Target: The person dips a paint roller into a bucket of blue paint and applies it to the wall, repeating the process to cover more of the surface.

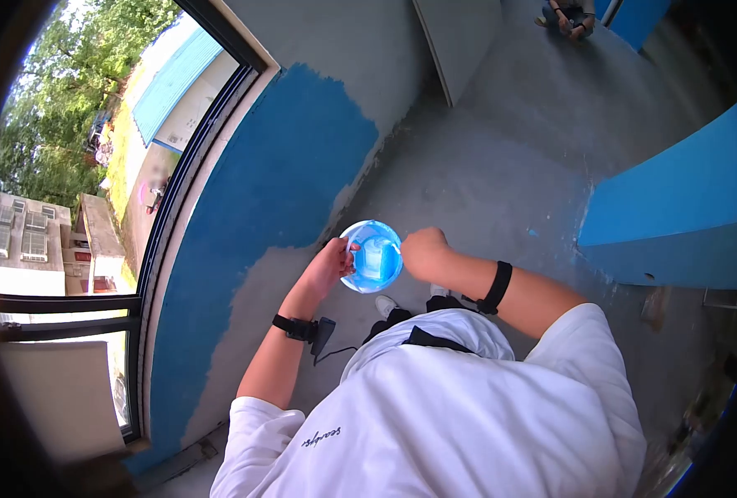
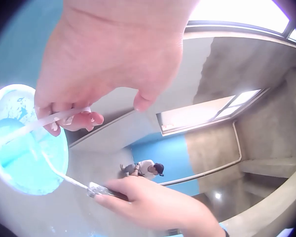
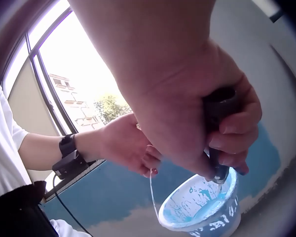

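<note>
A white bucket (image 1: 370, 288) of light-blue paint hangs in front of the body, its inner wall smeared with paint. My left hand (image 1: 332, 261) holds it by its thin white handle (image 2: 32, 127), fingers curled round the strip. Paint specks mark those fingertips. Over the bucket's other side, my right hand (image 1: 424, 253) grips a paint roller by its dark handle (image 3: 219, 111). The roller's thin, paint-coated rod (image 2: 64, 177) runs down into the bucket. Its far end lies in the paint, mostly hidden in the left wrist view.
To the left is a wall with a patch of blue paint (image 1: 260, 174), beside a large window frame (image 1: 190, 158). A person (image 1: 569, 18) sits on the grey floor (image 1: 501, 183) farther off. A blue panel (image 1: 671, 199) stands at right.
</note>
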A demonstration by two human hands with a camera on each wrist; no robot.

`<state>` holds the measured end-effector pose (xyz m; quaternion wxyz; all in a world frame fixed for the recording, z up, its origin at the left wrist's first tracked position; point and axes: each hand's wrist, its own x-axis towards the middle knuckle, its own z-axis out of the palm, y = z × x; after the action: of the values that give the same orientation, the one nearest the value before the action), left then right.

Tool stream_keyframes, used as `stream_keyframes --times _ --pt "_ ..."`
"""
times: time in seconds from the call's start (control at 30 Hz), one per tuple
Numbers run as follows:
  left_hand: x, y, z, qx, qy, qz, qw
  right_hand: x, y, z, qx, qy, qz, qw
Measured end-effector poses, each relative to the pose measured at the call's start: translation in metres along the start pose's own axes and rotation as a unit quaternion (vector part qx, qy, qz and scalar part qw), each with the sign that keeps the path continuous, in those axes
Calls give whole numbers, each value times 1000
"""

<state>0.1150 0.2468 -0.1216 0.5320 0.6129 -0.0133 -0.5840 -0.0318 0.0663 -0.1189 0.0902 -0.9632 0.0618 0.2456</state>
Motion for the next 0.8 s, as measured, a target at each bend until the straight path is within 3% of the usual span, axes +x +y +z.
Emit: stream_keyframes --times 0.13,0.33,0.4,0.53,0.7,0.8 --pt "1 2 17 -5 -28 3 1000 -27 29 -28 -17 -40 -11 999" --pt "1 8 54 22 -46 36 998 -32 57 17 63 55 -13 996" --pt "3 9 58 26 -48 47 997 -26 53 33 87 123 -20 988" --pt "12 10 54 59 -2 40 997 -27 49 33 78 126 -13 989" --pt "15 14 62 50 21 45 997 -57 62 -18 -2 36 14 999" --pt "12 15 76 95 19 45 994 -73 83 -10 17 61 -5 998"
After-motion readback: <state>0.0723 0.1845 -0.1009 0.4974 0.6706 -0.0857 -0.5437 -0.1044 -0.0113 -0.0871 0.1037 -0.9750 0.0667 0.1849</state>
